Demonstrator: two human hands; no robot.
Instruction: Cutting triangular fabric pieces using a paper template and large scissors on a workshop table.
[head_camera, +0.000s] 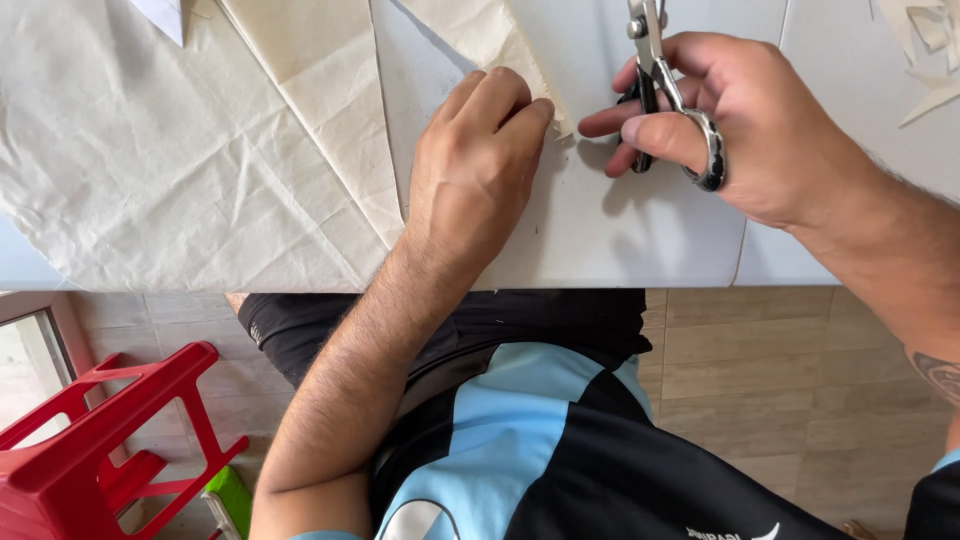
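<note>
Left hand (478, 165): fingers curled, pressing cloth strip (500, 45) on table (620, 230).
Right hand (745, 120): grip clamped on scissors (662, 85), just right of strip, blades pointing away.

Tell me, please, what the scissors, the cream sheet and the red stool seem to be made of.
Scissors: metal, probably steel; the blades and handle loops shine grey.
Cream sheet: likely woven cotton cloth, matte; it shows soft creases and folds.
Red stool: probably moulded plastic, smooth, slightly glossy and evenly coloured.
</note>
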